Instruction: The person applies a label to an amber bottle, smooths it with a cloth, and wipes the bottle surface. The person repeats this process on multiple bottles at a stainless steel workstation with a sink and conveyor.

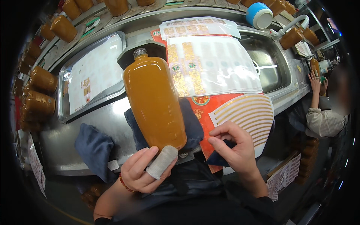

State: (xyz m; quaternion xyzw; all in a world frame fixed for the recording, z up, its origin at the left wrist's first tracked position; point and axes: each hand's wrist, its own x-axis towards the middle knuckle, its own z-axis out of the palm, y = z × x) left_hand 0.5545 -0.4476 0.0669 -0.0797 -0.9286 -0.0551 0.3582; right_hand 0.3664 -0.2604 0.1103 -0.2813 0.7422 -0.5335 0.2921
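Observation:
A glossy amber-brown bottle (152,93) lies tilted in front of me, its clear threaded neck pointing away and its base toward me. My left hand (150,170) grips it by the base, the thumb wrapped in a pale fabric sleeve (163,162). Under the bottle is a dark blue cloth (192,122). To its right, my right hand (238,150) is closed, thumb and forefinger tips nearly together. A dark blue cloth piece (219,158) shows beneath those fingers; whether anything sits in the pinch is too small to tell. Beside it lies a sheet of curved gold strips (247,112).
Sticker sheets (225,63) lie over a red sheet (198,108). At left are a metal tray (122,41) and a crumpled blue cloth (93,146). A sink (277,80) is at right, with a white-blue container (259,15) behind. Brown bottles (39,105) line the left; another person (326,120) works far right.

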